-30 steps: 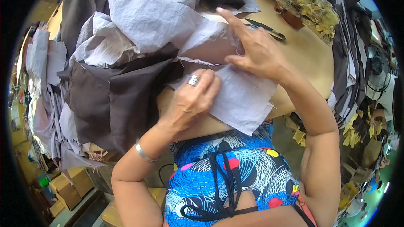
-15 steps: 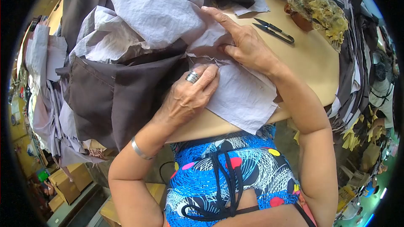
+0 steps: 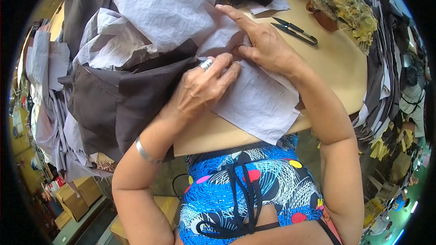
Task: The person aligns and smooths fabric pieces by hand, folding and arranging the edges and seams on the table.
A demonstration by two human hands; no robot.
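Observation:
Pale lilac cloth (image 3: pixel 263 104) lies over the table's near edge, with more of it bunched up behind. My left hand (image 3: pixel 204 84), wearing a silver ring and a bracelet, is closed in a pinch on this cloth, beside a rough seam. Its fingertips are partly hidden by the fingers above them. My right hand (image 3: pixel 268 47) rests on the cloth, index finger stretched out and thumb spread apart from it. Attached or lying against the lilac cloth, dark brown fabric (image 3: pixel 150 95) hangs off the table to the left.
Black thread snips (image 3: pixel 295 31) lie on the tan tabletop (image 3: pixel 340 68), right of my right hand. Behind them is a brown bowl (image 3: pixel 320 18) heaped with yellowish thread scraps (image 3: pixel 347 11). Cloth stacks hang at the left (image 3: pixel 41 72) and right (image 3: pixel 381 63) edges.
My left hand has moved up the cloth, closer to my right thumb, and covers the seam more. My right hand stays almost in place.

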